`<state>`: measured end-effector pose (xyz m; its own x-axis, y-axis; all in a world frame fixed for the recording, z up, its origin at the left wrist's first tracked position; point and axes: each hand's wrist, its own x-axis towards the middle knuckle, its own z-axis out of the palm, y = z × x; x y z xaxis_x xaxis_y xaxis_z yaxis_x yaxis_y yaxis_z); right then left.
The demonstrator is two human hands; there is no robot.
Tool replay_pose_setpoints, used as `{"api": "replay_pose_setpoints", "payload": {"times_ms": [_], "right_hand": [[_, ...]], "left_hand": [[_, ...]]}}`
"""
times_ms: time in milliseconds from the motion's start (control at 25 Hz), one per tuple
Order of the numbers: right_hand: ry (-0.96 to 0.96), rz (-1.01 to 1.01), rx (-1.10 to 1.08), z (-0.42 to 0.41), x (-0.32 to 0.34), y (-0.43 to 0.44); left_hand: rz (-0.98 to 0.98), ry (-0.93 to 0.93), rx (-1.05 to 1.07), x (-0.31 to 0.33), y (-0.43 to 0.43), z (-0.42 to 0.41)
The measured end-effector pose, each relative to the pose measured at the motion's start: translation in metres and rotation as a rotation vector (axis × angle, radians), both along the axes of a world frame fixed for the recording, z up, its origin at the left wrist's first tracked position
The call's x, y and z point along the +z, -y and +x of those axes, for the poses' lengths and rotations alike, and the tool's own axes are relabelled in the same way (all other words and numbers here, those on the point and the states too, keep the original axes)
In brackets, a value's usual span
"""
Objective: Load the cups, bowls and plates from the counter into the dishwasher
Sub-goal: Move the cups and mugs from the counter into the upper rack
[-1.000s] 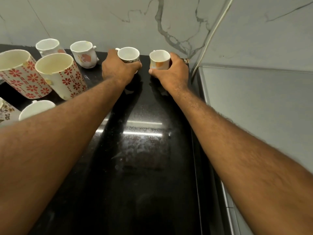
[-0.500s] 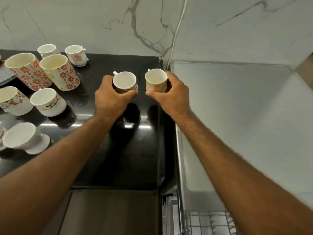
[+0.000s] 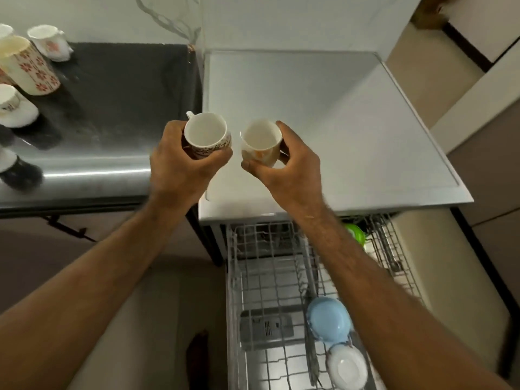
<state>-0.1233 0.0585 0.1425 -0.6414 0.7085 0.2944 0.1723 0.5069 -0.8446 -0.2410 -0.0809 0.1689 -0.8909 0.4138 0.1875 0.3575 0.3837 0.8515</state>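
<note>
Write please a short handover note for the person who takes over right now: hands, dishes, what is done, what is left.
Left hand grips a patterned cup. Right hand grips a cup with an orange mark. Both cups are upright, in the air near the white top.
Done: a blue bowl and a white bowl sit in the pulled-out rack.
Left: rack these two cups, then fetch the cups on the black counter, including a red-flowered mug.

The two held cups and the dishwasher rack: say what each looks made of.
Left-hand cup: likely glazed ceramic, glossy white inside, printed dark pattern outside. Right-hand cup: probably the same, smooth cream glaze with an orange mark. Dishwasher rack: thin grey wire grid, seemingly coated metal.
</note>
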Motion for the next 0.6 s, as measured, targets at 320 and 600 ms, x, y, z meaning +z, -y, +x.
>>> {"api": "replay_pose_setpoints", "payload": {"times_ms": [320, 600], "right_hand": [[0.094, -0.118, -0.049, 0.164, -0.029, 0.015], [0.156, -0.251, -0.114, 0.239, -0.112, 0.004]], "left_hand": [[0.013, 0.056, -0.252, -0.041, 0.007, 0.137], [-0.051, 0.167, -0.36, -0.113, 0.01, 0.184]]}}
